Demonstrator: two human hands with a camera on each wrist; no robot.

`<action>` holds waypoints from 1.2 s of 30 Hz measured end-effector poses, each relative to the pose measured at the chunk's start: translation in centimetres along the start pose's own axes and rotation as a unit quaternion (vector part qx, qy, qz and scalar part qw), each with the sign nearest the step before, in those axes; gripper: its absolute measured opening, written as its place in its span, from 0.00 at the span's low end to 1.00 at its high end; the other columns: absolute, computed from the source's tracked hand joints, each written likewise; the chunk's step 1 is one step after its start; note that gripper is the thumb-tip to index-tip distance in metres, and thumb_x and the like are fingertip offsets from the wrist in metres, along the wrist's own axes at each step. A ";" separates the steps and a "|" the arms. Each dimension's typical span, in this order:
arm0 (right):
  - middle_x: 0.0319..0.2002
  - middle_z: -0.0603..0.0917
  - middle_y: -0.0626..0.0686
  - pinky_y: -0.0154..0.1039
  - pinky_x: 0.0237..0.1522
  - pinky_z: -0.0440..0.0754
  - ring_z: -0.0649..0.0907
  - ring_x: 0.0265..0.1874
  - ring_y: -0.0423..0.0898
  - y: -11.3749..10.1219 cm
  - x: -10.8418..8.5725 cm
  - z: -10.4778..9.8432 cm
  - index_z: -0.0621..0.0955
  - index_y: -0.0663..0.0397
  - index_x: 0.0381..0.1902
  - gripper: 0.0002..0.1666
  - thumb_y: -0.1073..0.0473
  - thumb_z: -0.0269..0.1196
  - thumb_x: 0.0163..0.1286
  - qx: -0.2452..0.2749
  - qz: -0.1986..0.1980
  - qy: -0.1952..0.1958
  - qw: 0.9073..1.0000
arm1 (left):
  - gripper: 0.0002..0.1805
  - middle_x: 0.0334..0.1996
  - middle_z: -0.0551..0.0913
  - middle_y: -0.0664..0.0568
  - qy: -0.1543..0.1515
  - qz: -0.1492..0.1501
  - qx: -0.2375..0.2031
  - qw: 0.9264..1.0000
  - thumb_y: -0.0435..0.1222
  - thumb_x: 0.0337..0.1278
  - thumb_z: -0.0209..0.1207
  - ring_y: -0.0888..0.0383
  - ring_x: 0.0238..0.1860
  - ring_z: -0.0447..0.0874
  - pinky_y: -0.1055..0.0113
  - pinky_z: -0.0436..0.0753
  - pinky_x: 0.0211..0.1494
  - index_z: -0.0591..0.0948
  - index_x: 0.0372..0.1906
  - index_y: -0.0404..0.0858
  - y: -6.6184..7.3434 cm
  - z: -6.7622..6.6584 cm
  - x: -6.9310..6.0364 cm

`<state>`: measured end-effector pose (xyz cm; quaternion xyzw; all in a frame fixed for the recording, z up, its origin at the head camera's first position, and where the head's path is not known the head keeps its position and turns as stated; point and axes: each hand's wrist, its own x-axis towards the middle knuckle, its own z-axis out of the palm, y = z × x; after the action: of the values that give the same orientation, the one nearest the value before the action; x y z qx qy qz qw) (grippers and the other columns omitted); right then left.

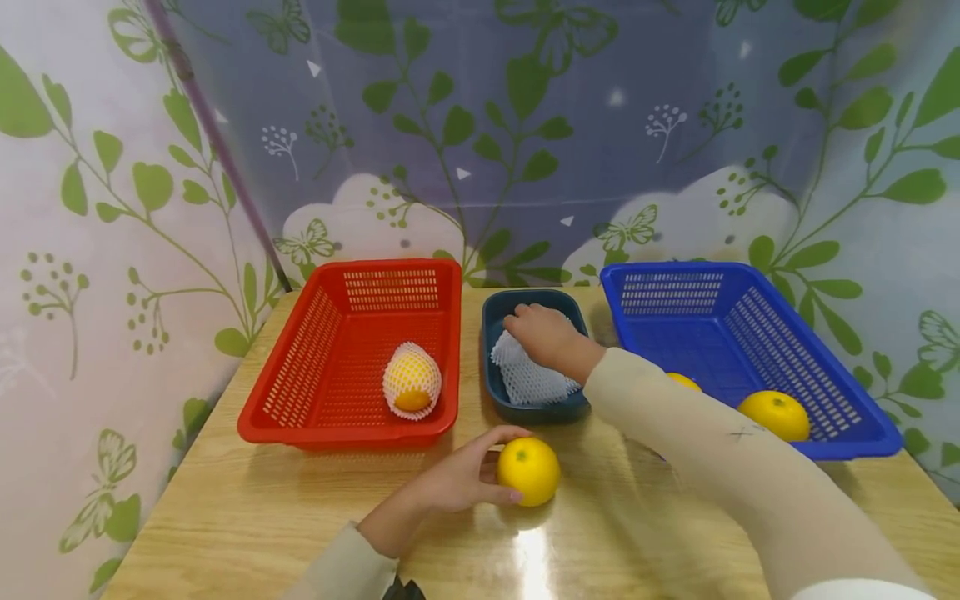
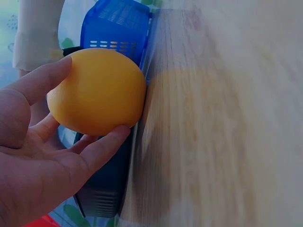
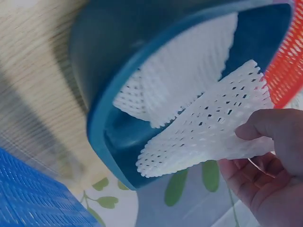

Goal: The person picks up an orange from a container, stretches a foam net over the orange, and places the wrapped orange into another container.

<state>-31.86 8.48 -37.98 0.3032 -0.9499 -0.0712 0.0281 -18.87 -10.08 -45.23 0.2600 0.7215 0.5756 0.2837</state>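
My left hand (image 1: 462,477) holds a yellow-orange orange (image 1: 529,472) just at the tabletop, thumb on one side and fingers on the other. In the left wrist view the orange (image 2: 97,91) sits between thumb and fingertips. Over the dark teal bin (image 1: 498,400), my right hand (image 1: 551,337) pinches a white foam net sleeve (image 3: 208,127) between thumb and fingers. More white foam net (image 3: 189,61) lies inside the bin, beneath the pinched sleeve. From the head view, the right fingertips are partly hidden behind the hand.
To the left stands a red basket (image 1: 348,435) with a net-wrapped orange (image 1: 412,382) in it. A blue basket (image 1: 862,417) at the right holds an orange (image 1: 776,415) and another (image 1: 683,382) partly behind my right sleeve. A patterned cloth (image 1: 465,192) hangs behind the wooden table (image 1: 225,517).
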 end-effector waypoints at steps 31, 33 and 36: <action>0.35 0.80 0.54 0.40 0.31 0.75 0.74 0.28 0.47 0.1 -8.8 -4.6 0.79 0.57 0.37 0.07 0.70 0.61 0.61 0.299 0.046 0.271 0.914 | 0.34 0.62 0.69 0.47 0.004 0.010 0.068 0.998 0.32 0.57 0.66 0.48 0.60 0.73 0.60 0.76 0.62 0.66 0.67 0.43 0.1 -0.3 0.1; 0.35 0.81 0.54 0.41 0.34 0.79 0.76 0.30 0.46 -0.2 -9.4 -4.0 0.78 0.57 0.36 0.07 0.71 0.62 0.61 0.320 0.053 0.284 0.902 | 0.33 0.62 0.69 0.47 0.004 0.011 0.073 0.997 0.32 0.57 0.66 0.48 0.60 0.73 0.60 0.76 0.62 0.67 0.67 0.43 0.2 -0.3 0.1; 0.35 0.81 0.53 0.43 0.37 0.82 0.78 0.33 0.46 -0.5 -10.1 -3.1 0.78 0.57 0.35 0.07 0.71 0.63 0.60 0.348 0.065 0.301 0.886 | 0.32 0.62 0.70 0.48 0.004 0.009 0.080 0.997 0.34 0.58 0.65 0.47 0.60 0.72 0.60 0.75 0.62 0.67 0.66 0.44 0.2 -0.3 0.0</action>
<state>-23.07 13.55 -35.13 0.2379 -0.8773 0.3602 0.2098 -19.12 -10.24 -44.95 0.2860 0.7638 0.5198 0.2542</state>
